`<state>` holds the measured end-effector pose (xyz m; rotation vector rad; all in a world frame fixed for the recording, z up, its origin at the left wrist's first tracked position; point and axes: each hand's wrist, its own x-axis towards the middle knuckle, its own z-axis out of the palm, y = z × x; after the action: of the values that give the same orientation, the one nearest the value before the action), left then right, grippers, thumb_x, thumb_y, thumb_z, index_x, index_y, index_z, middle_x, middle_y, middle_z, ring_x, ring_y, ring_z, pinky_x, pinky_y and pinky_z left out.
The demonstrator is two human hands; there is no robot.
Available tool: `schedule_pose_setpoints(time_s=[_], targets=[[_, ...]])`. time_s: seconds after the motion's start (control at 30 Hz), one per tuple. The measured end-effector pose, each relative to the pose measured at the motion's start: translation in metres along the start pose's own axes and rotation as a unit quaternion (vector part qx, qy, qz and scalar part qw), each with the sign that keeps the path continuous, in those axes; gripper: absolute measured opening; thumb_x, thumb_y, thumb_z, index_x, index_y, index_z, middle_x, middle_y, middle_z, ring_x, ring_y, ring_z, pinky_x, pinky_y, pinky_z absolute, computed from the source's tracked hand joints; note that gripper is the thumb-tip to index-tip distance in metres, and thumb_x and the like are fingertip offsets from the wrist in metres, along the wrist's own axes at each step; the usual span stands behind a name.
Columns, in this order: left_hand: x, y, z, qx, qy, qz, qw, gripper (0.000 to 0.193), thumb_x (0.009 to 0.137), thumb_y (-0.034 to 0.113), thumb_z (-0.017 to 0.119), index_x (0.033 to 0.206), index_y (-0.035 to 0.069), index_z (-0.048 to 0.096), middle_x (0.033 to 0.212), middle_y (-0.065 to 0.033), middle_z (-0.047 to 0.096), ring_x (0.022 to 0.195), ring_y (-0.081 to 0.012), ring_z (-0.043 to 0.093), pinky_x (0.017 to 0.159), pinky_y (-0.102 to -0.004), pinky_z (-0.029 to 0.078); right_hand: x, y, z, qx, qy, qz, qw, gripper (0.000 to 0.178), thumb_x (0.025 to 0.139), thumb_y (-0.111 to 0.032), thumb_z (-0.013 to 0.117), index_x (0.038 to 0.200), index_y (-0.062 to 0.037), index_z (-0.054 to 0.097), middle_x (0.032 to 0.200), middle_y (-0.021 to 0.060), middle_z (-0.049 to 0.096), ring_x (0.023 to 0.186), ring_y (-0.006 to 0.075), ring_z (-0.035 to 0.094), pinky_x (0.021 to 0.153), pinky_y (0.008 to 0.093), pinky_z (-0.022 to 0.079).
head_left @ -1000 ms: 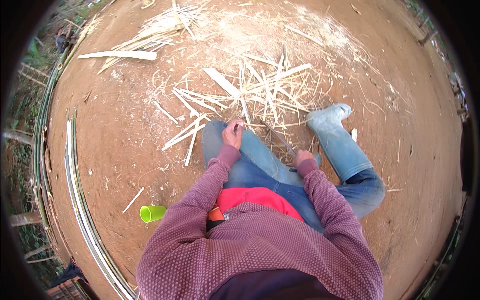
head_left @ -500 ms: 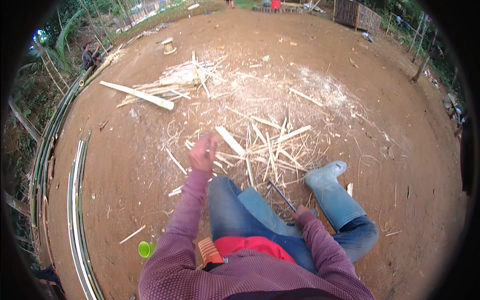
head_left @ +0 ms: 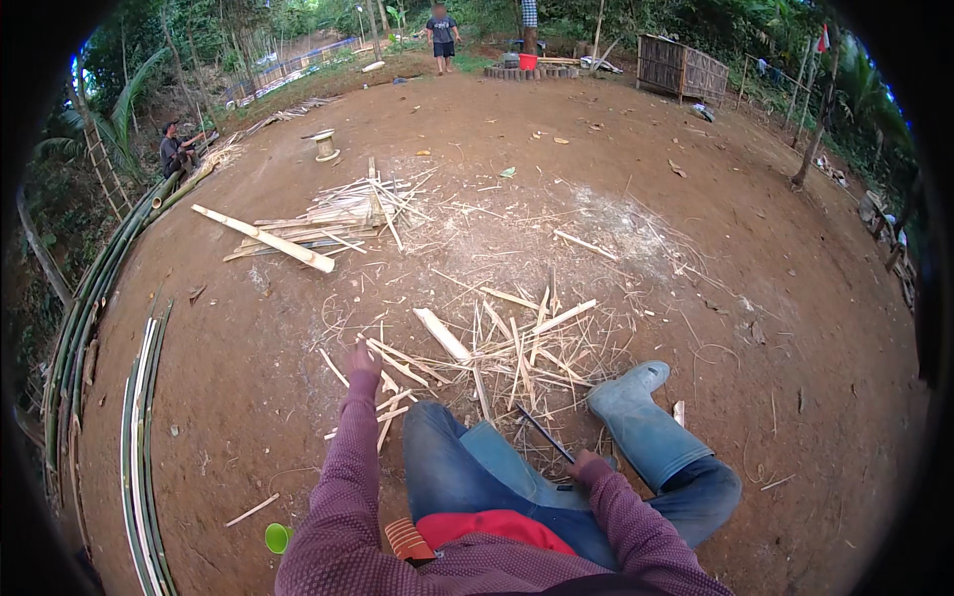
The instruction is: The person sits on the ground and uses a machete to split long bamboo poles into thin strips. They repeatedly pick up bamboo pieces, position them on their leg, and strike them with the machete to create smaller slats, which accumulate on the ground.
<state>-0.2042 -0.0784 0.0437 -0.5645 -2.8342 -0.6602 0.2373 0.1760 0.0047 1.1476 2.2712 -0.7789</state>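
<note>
My left hand [head_left: 365, 360] reaches out ahead of my left knee, low over the near-left end of a scatter of thin bamboo strips [head_left: 400, 364]. Its fingers look slightly apart at the strip ends; contact is hard to make out. My right hand [head_left: 590, 469] rests beside my bent legs, closed around the handle of a long knife [head_left: 544, 433] with a narrow dark blade. That blade points forward and left toward the loose pieces. A wider pale bamboo slat [head_left: 442, 334] lies among the strips and shavings in front of me.
A heap of split bamboo [head_left: 343, 211] and a long split piece [head_left: 263, 238] lie farther off. Long green poles [head_left: 149, 437] run along the left beside a green cup [head_left: 277, 538]. One person [head_left: 177, 149] sits far left; another [head_left: 442, 38] stands at the back.
My left hand has come down and moved left and outward from its raised, blurred position. My right hand keeps the knife in nearly the same place. The view has tilted up, showing the standing person.
</note>
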Motion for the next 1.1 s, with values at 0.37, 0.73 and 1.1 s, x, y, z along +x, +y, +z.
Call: schedule_pose_setpoints(time_s=[0.37,0.73,1.1], targets=[[-0.152,-0.093,0.096,0.116,-0.138,-0.128,0.975,0.044,0.082,0.023,0.052,0.127,0.023,0.048,0.14,-0.012,0.031,0.127,-0.0319,0.034,0.099,-0.0438,0.035,0.016,0.014,0.017,-0.027,-0.011,-0.031,0.999,0.051,0.076,-0.044,0.058,0.103,-0.001,0.059,0.103,0.0233,0.061,0.098,0.036,0.059,0.086,0.0427,0.046],[-0.164,-0.087,0.094,0.184,-0.197,-0.084,0.959,0.037,0.08,0.028,0.058,0.116,0.02,0.053,0.131,-0.0091,0.043,0.126,-0.0299,0.035,0.098,-0.0454,0.035,0.015,0.014,0.018,-0.003,0.036,-0.042,0.998,0.043,0.069,-0.037,0.061,0.093,-0.002,0.066,0.091,0.0232,0.064,0.086,0.0365,0.063,0.078,0.0418,0.049],[-0.128,-0.089,0.07,-0.116,-0.024,-0.16,0.98,0.029,0.09,0.027,0.046,0.114,0.012,0.054,0.086,-0.0218,0.062,0.082,-0.0383,0.06,0.073,-0.0447,0.045,-0.003,-0.005,-0.011,-0.006,0.046,-0.053,0.998,0.046,0.072,-0.039,0.061,0.098,-0.0011,0.065,0.096,0.0239,0.063,0.09,0.036,0.062,0.081,0.0425,0.048]])
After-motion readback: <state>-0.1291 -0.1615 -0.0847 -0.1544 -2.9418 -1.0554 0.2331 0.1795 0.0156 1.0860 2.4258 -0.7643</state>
